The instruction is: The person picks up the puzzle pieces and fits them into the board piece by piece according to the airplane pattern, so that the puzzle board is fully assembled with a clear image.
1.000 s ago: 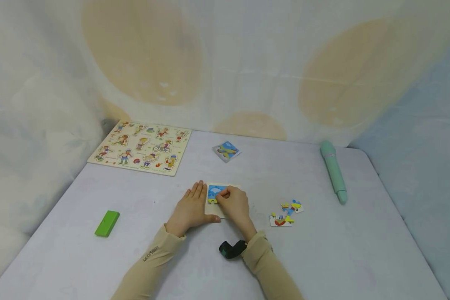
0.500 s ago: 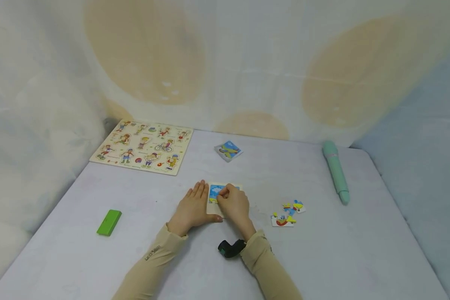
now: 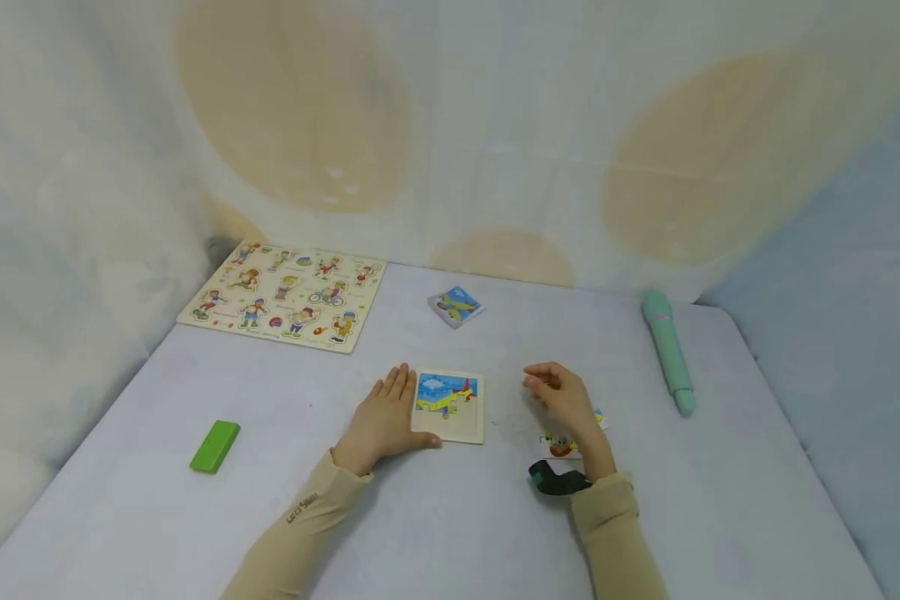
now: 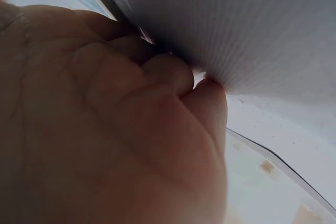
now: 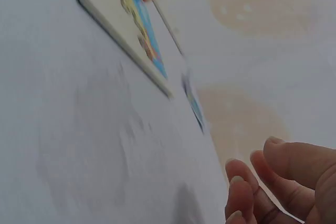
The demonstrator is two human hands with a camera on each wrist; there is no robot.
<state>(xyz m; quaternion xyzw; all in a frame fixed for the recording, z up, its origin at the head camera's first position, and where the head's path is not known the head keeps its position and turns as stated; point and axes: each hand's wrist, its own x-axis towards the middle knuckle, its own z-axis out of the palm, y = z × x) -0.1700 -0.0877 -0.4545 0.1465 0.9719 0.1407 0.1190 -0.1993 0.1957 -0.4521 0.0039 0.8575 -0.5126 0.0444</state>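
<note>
A small square wooden jigsaw board (image 3: 468,427) lies on the table, its upper part filled with joined pieces (image 3: 433,387) of blue sky and a yellow plane. Flat on the table, my left hand (image 3: 382,421) rests along the board's left edge, fingers straight and thumb by its lower edge. My right hand (image 3: 566,402) is to the right of the board with loosely bent fingers. In the right wrist view its thumb and fingertips (image 5: 239,182) stand apart with nothing between them. Loose jigsaw pieces (image 3: 558,447) lie under and beside that hand, partly hidden by it.
At the back left lies a large picture board (image 3: 281,296). Behind the jigsaw is a small picture card (image 3: 457,306). A mint-green microphone-shaped toy (image 3: 669,352) lies at the right, a green block (image 3: 215,447) at the left. Curtains enclose the table's back and sides.
My right hand has left the jigsaw board and moved right, over toward the loose pieces. The joined picture, with the plane's red tail, is now uncovered. My left hand stays put.
</note>
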